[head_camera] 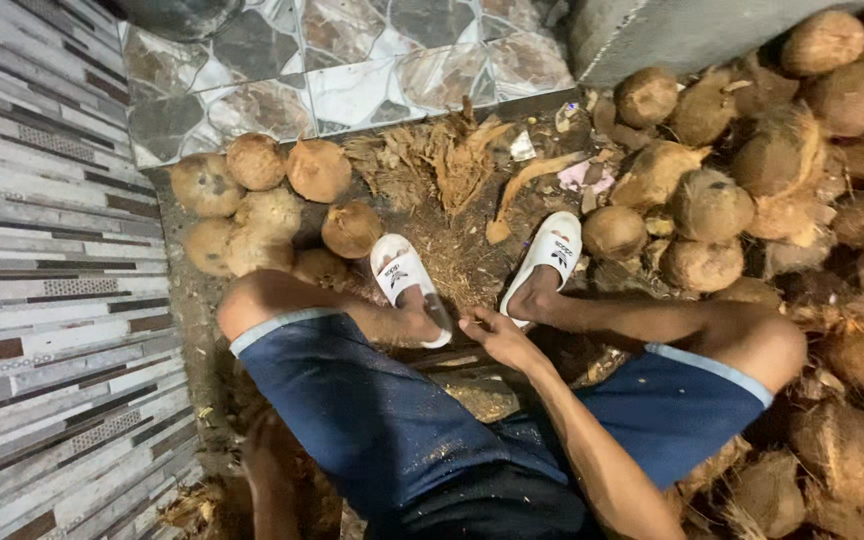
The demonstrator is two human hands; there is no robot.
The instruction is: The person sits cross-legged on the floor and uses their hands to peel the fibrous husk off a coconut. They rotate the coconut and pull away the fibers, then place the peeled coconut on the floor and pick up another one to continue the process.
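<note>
I sit low in blue shorts, with my feet in white slides (404, 272) on husk-strewn ground. My right hand (497, 338) reaches down between my ankles, fingers loosely spread and pointing left, close to the heel of my left foot, and nothing shows in it. My left hand (260, 445) hangs in shadow beside my left thigh, next to brown husk scraps (202, 500). Its grip is too dark to make out. A small group of husked coconuts (252, 205) lies ahead on the left. A large pile of unhusked coconuts (752, 190) fills the right side.
Torn husk fibres (452, 160) lie ahead between the two groups of coconuts. A stone-patterned tiled wall (352, 60) rises behind them and a striped tiled wall (52, 300) runs along the left. A grey concrete block (672, 35) stands at the back right.
</note>
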